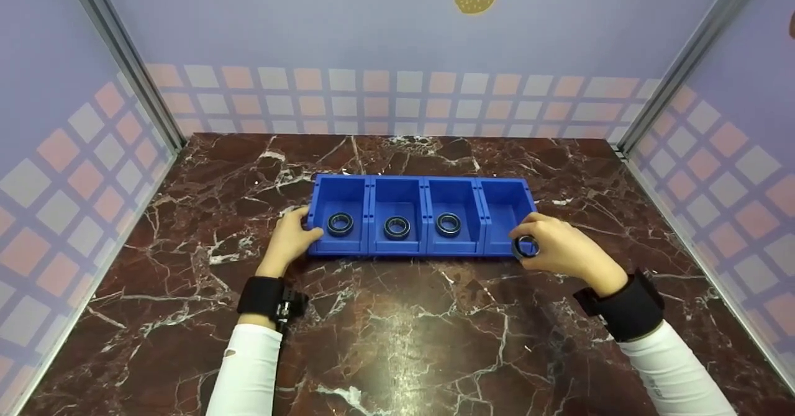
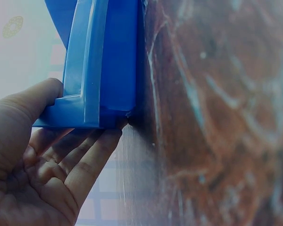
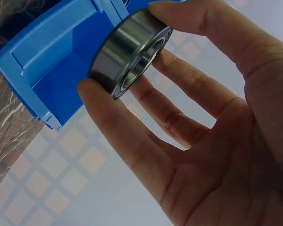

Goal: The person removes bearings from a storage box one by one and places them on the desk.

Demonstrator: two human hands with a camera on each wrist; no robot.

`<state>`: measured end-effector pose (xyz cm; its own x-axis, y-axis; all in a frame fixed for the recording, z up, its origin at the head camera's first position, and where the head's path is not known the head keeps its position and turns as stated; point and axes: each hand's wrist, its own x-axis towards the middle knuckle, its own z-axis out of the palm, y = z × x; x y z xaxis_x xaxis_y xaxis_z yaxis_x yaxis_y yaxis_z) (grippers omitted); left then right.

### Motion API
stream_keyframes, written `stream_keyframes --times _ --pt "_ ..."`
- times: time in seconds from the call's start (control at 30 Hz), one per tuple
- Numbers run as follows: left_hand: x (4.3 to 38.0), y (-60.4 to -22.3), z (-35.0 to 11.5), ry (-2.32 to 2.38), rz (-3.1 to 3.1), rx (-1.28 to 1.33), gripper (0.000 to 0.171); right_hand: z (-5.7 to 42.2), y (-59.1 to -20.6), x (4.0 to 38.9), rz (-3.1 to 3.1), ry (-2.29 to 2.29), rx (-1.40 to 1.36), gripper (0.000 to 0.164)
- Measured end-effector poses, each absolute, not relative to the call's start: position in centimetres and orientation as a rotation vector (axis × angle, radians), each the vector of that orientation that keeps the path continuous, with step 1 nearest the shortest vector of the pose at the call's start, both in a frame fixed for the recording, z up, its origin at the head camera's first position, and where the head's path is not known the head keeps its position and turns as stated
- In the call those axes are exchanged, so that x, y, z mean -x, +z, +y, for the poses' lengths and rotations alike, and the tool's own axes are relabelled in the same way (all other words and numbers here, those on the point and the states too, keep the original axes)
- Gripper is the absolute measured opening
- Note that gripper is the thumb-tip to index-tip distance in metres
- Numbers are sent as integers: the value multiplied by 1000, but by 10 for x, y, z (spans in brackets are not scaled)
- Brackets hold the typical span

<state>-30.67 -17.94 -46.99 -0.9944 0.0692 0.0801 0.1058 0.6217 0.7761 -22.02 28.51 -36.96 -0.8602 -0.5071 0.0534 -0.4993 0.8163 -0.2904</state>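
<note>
My left hand [image 1: 289,236] grips the left end of a row of blue bins [image 1: 397,246], its thumb over the end wall and its fingers along the outside, as the left wrist view shows. A metal ball bearing [image 3: 115,59] is pinched between thumb and fingertip of my right hand [image 1: 562,248]. That hand is at the front right corner of the row, by the rightmost bin [image 1: 500,214]. The other bins hold one bearing each: a left bearing [image 1: 340,234], a middle bearing [image 1: 397,238] and a right bearing [image 1: 448,234], all lying flat.
The bins stand on a dark red marbled table [image 1: 397,335]. A lilac back wall [image 1: 372,31] with pink and white squares rises behind it, and similar panels close both sides. Grey metal posts [image 1: 124,49] mark the back corners.
</note>
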Motion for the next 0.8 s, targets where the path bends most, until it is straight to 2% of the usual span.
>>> stream_keyframes --times 0.8 --pt "306 -468 -178 -1346 -2791 136 62 282 -390 201 2916 -439 821 37"
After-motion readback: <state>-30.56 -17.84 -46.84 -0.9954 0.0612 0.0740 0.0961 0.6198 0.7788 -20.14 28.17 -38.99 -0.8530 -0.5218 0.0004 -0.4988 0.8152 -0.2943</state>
